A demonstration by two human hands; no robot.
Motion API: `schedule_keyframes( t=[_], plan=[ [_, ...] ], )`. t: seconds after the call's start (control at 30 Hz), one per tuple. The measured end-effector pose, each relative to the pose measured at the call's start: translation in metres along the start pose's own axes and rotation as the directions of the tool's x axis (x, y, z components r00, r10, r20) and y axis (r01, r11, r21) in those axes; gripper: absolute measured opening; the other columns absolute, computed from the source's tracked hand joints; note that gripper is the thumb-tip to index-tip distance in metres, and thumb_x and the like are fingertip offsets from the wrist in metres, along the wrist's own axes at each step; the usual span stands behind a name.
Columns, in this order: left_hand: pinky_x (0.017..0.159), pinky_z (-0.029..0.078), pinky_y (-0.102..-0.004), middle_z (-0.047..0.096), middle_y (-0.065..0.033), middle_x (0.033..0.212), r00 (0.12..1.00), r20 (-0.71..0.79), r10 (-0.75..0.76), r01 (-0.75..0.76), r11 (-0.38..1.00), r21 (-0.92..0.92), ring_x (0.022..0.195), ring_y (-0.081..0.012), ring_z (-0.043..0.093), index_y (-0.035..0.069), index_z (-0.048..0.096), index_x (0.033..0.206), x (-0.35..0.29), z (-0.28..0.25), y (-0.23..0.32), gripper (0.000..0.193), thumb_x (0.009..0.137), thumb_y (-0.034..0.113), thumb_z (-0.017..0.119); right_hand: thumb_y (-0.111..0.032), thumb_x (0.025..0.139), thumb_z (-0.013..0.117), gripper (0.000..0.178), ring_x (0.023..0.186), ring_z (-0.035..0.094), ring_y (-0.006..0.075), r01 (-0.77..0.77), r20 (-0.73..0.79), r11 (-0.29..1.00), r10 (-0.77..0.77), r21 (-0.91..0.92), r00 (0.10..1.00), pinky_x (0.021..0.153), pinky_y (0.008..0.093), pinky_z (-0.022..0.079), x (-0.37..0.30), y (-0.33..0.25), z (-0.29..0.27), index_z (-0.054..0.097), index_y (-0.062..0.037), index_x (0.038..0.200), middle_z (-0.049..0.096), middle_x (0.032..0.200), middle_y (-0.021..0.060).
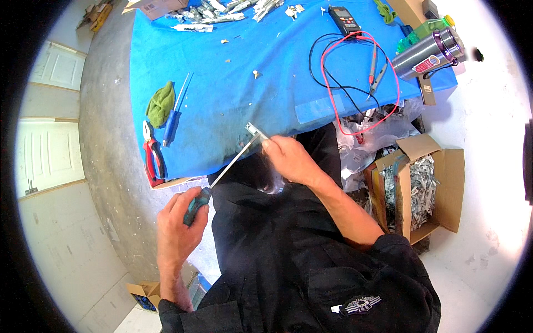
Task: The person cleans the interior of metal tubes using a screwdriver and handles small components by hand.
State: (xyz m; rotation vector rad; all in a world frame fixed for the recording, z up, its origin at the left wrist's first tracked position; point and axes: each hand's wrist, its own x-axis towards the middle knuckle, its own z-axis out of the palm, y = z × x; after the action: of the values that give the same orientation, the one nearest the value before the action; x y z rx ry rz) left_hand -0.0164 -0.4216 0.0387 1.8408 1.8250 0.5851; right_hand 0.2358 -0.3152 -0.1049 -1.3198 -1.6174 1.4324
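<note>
My left hand (179, 228) is closed round the dark teal handle of a long screwdriver (232, 164), whose shaft slants up to the right. Its tip meets a small silvery metal part (254, 131) at the near edge of the blue-covered table (233, 105). That part is pinched in the fingers of my right hand (291, 161); its lower end is hidden by them. Left of my hands lie red-handled pliers (152, 158), a second screwdriver (172, 126) with a blue handle, and a green cloth (160, 104).
A multimeter (345, 22) with red and black leads lies at the back right, near a grey thermos flask (425, 58). Several silvery metal parts (219, 16) are piled along the far edge. Below the table at right, an open cardboard box (451, 191) holds metal scraps.
</note>
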Motion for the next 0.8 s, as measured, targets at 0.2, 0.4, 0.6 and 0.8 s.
schedule_keyframes(
  t=[0.2,0.4,0.6,0.8],
  plan=[
    [0.073,0.059,-0.0383,0.075,-0.0168,0.097,0.999,0.043,-0.002,0.0,0.999,0.049,0.083,-0.0337,0.075,0.004,0.071,0.117,0.009,-0.013,0.005,0.033,0.085,0.002,0.077,-0.033,0.107,0.052,0.039,0.08,0.065,0.0518,-0.01,-0.008,0.975,0.008,-0.222,1.0,0.071,0.0569,0.051,0.0,0.0,0.003,0.065,0.0018,0.095,0.068,0.081,0.0298],
    [0.073,0.059,-0.0381,0.076,-0.0162,0.099,0.996,0.072,0.047,-0.052,0.996,0.079,0.083,-0.0327,0.076,0.004,0.072,0.116,0.019,-0.019,0.006,0.034,0.083,0.004,0.08,-0.034,0.108,0.051,0.04,0.082,0.066,0.0532,-0.013,0.001,0.966,0.014,-0.258,1.0,0.073,0.0608,0.05,0.002,-0.004,0.001,0.065,0.0019,0.096,0.068,0.083,0.0311],
    [0.075,0.059,-0.0363,0.077,-0.0156,0.098,0.997,0.043,0.068,-0.069,0.997,0.032,0.086,-0.0296,0.077,0.004,0.073,0.116,0.016,-0.008,-0.023,0.035,0.083,0.005,0.083,-0.035,0.108,0.05,0.046,0.08,0.065,0.0534,-0.012,0.009,0.961,0.015,-0.276,1.0,0.072,0.0604,0.051,0.004,0.0,0.004,0.065,0.003,0.088,0.066,0.08,0.0323],
    [0.07,0.057,-0.0323,0.077,-0.0123,0.091,0.993,0.114,-0.008,0.018,0.996,-0.086,0.078,-0.0206,0.075,0.002,0.074,0.114,0.02,-0.009,-0.042,0.029,0.088,0.011,0.081,-0.035,0.109,0.05,0.048,0.078,0.065,0.0528,0.037,0.021,0.956,-0.032,-0.293,0.999,0.07,0.0595,0.05,0.006,0.002,0.0,0.063,0.0022,0.081,0.065,0.077,0.0316]
  ],
)
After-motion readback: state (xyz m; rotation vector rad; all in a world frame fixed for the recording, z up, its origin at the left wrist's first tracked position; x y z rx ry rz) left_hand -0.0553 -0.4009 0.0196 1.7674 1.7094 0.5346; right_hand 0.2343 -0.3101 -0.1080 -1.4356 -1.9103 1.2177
